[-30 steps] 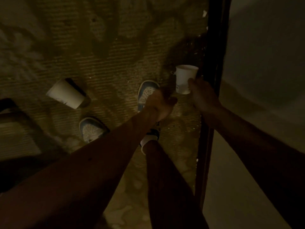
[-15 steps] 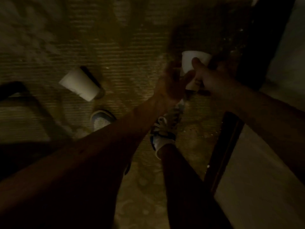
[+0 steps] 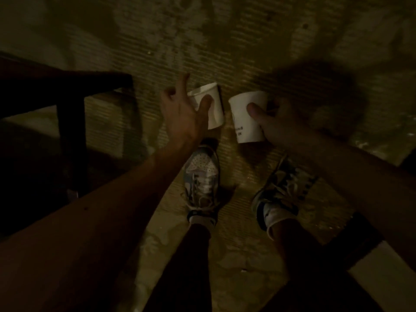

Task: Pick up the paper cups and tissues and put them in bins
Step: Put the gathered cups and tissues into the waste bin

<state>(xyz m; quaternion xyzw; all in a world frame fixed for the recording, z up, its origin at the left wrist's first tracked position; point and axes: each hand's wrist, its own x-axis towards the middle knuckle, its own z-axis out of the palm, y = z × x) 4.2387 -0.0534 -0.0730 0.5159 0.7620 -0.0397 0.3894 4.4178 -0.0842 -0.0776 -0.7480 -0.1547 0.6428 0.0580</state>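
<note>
Dim ribbed floor matting (image 3: 225,41) filled the head view, and in that poor light I judged everything cautiously. The left hand (image 3: 181,113) was spread over the fallen cup (image 3: 217,113), which lay on its side on the matting just ahead of the left shoe (image 3: 202,176). Its thumb crossed the cup's wall, but the fingers were straight and unclosed, so nothing was gripped there. The right hand (image 3: 281,124) was wrapped round the second cup (image 3: 246,124), thumb on its side, holding it just beside the fallen one.

I saw three risks. A clumsy touch could roll the fallen cup away toward the dark frame (image 3: 67,84) on the left. A hard squeeze could crumple either thin paper wall. The two cups were close enough to knock together as the left hand closed.

Much was hard to read. Shadow and blur swallowed the right hand's fingers behind the second cup. I could not tell whether the left thumb truly touched the fallen cup, or whether either cup held liquid. No bin or tissue showed, and the frame ran off the picture's edge.
</note>
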